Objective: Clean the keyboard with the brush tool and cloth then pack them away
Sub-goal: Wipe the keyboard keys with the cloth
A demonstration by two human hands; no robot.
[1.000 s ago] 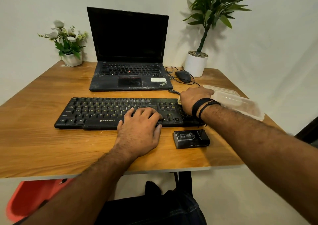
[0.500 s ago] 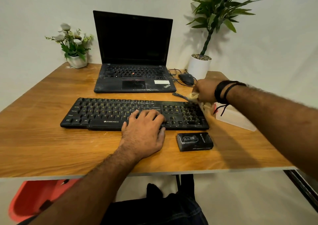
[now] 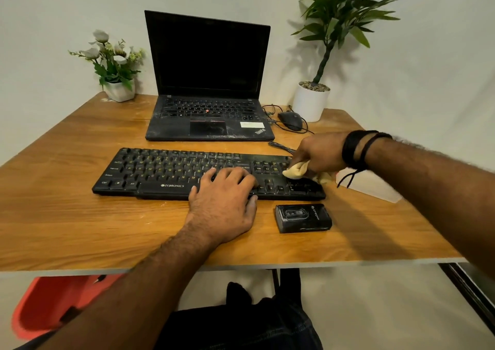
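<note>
Keyboard [image 3: 187,173] under both hands. Left hand [image 3: 225,199] flat, fingers straight, pinning the keys. Right hand [image 3: 318,155] bunches cloth [image 3: 294,172] in curled fingers over numpad. Wipe light, away from pinned side.

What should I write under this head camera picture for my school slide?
Right hand wipes the keyboard with a yellow cloth while the left hand steadies it.

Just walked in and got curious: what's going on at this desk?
A person is cleaning a black keyboard. The left hand rests flat on its keys, steadying it, while the right hand grips a yellowish cloth over the keyboard's right end. A small black box lies in front, untouched.
</note>
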